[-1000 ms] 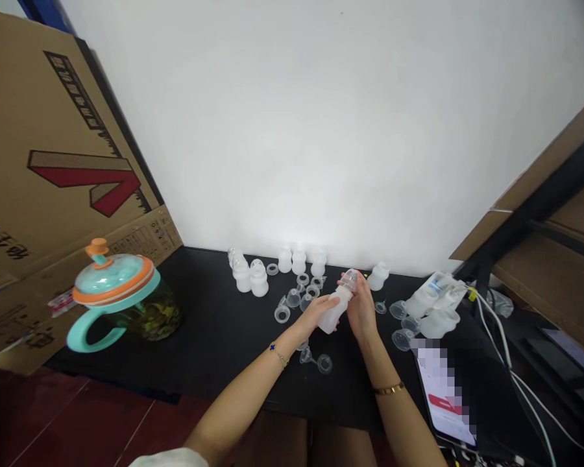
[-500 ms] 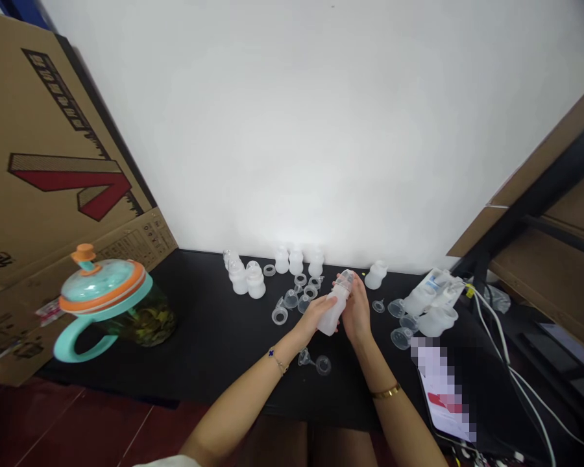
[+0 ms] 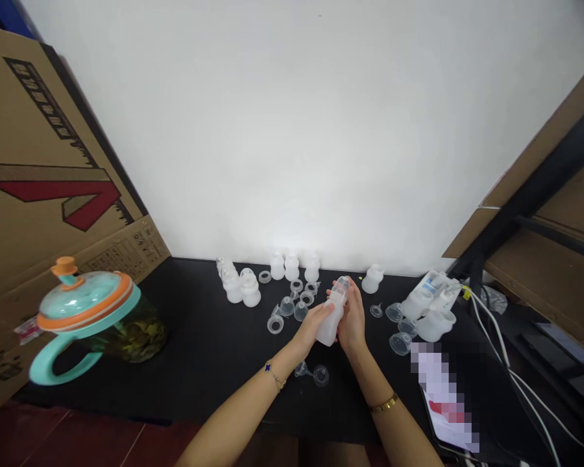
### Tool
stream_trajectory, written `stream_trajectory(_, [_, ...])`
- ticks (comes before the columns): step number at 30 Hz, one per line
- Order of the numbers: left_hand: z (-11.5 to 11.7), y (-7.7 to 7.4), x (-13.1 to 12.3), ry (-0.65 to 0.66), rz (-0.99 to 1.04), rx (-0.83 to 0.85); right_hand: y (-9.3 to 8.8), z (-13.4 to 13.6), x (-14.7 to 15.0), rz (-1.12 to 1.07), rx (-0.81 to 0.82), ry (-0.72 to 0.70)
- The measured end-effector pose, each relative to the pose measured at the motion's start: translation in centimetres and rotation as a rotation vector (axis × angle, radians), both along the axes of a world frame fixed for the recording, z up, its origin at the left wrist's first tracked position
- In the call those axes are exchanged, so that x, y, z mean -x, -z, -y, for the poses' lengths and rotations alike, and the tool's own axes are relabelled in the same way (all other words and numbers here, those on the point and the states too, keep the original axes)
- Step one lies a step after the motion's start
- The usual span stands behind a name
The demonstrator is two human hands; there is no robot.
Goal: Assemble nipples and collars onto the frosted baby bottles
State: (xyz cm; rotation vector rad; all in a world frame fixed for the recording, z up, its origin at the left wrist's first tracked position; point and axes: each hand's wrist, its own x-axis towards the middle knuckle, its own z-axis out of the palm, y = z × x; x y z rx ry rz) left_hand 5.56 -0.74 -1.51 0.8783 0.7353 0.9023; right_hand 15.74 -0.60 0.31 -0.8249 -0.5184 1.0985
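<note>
A frosted white baby bottle (image 3: pixel 329 324) with a clear cap (image 3: pixel 341 285) leans in both hands above the black table. My left hand (image 3: pixel 316 324) is closed round the bottle's body, thumb on its front. My right hand (image 3: pixel 353 319) wraps the right side, near the capped top; some of its fingers are hidden behind. Clear rings and caps (image 3: pixel 302 305) lie just left of the hands. Nearer me lie a small clear nipple (image 3: pixel 302 370) and a clear disc (image 3: pixel 321 375). An uncapped bottle (image 3: pixel 372 279) stands behind, to the right.
Capped bottles (image 3: pixel 250 288) and uncapped ones (image 3: pixel 292 266) stand along the wall. A turquoise-lidded tea jug (image 3: pixel 126 331) is at left, beside a cardboard box (image 3: pixel 43 162). At right are more bottles (image 3: pixel 435 323), clear caps (image 3: pixel 400 344), a phone (image 3: pixel 445 402) and white cables (image 3: pixel 496 331).
The view has shifted slightly, so things sit a little lower and further left. Both hands keep hold of the same capped bottle, with little change in grip.
</note>
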Motion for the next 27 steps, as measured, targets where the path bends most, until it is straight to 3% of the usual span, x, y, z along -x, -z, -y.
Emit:
stream_trajectory(21, [0.3, -0.3, 0.0, -0.025, -0.082, -0.035, 1.0, -0.1, 0.3, -0.003, 0.012, 0.029])
stream_trajectory(27, [0.2, -0.4, 0.1, -0.033, -0.124, -0.072, 0.4, 0.2, 0.6, -0.022, 0.003, 0.046])
